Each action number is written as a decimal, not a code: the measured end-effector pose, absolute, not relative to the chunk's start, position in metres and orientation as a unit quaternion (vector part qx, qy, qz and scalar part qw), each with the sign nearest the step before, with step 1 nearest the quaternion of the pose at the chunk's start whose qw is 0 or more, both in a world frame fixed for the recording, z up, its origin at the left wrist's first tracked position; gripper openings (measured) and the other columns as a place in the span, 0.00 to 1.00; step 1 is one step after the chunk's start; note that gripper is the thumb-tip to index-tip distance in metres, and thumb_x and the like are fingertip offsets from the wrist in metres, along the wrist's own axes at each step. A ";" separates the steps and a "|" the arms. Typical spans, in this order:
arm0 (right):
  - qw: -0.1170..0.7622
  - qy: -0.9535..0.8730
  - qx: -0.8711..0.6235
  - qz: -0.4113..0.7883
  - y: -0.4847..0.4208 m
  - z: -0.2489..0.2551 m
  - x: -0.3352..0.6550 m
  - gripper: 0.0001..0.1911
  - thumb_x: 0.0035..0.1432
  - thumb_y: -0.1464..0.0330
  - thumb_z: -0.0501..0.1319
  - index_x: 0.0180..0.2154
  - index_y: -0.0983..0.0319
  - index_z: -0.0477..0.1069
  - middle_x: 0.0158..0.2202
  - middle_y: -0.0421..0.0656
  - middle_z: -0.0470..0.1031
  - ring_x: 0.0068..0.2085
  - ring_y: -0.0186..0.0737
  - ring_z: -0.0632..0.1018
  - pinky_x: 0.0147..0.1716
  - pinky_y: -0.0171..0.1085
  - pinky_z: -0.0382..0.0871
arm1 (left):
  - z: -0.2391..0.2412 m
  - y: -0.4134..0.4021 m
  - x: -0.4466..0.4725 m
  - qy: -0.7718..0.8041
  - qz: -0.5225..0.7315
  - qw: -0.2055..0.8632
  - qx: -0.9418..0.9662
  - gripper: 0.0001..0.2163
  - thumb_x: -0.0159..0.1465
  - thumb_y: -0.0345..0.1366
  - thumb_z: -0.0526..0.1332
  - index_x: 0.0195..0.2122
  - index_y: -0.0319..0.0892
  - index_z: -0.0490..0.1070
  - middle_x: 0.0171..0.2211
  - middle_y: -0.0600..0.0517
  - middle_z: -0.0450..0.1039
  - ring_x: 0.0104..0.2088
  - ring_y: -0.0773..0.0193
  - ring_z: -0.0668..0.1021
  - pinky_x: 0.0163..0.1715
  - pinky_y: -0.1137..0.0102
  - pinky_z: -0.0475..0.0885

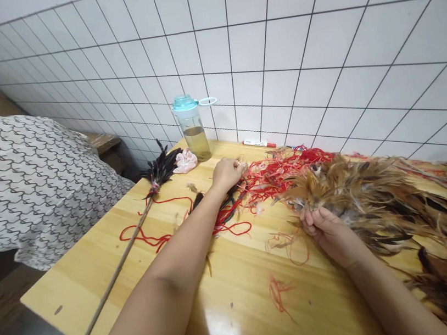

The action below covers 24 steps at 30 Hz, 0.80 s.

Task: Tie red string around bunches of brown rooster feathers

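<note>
My left hand (226, 173) reaches far across the wooden table (97, 274), fingers curled at the edge of a tangle of red thread (278, 173); what they pinch is too small to name. My right hand (327, 228) is closed on a bunch of brown feathers (334, 188) pulled from the big feather heap (420, 206) on the right. A thin stick with dark feathers tied at its tip (154, 180) lies slantwise across the table's left side.
A clear bottle with a teal lid (193, 130) stands at the back by the tiled wall, with a pink cloth (185, 162) beside it and a red-capped marker (259, 143) along the wall. Loose red threads (154, 235) lie scattered. A patterned fabric (21, 179) is at the left.
</note>
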State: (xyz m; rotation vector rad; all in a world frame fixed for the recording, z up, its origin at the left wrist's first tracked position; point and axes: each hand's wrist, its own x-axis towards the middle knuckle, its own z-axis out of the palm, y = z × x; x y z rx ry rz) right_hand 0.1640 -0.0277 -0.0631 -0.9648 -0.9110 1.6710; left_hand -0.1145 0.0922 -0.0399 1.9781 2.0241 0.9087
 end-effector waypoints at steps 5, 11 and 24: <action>0.479 -0.389 -0.392 0.683 -0.026 -0.065 0.165 0.17 0.44 0.58 0.71 0.22 0.60 0.69 0.27 0.40 0.67 0.27 0.32 0.63 0.28 0.34 0.62 | -0.042 0.095 -0.108 0.696 0.280 0.090 0.655 0.09 0.57 0.38 0.61 0.25 0.38 0.75 0.30 0.43 0.74 0.34 0.58 0.73 0.34 0.68 0.63; 0.478 -0.407 -0.369 0.685 -0.027 -0.061 0.165 0.17 0.47 0.56 0.70 0.22 0.61 0.69 0.29 0.41 0.68 0.26 0.31 0.61 0.27 0.35 0.59 | -0.020 0.090 -0.116 0.619 0.434 0.219 0.617 0.08 0.58 0.38 0.59 0.29 0.38 0.71 0.30 0.50 0.73 0.31 0.66 0.71 0.33 0.72 0.64; 0.533 -0.368 -0.310 0.696 -0.028 -0.034 0.173 0.17 0.45 0.64 0.71 0.20 0.61 0.64 0.37 0.42 0.68 0.31 0.34 0.64 0.26 0.35 0.56 | 0.025 0.044 -0.082 0.288 0.392 0.629 0.606 0.13 0.51 0.40 0.69 0.29 0.36 0.70 0.28 0.51 0.71 0.30 0.70 0.72 0.34 0.73 0.65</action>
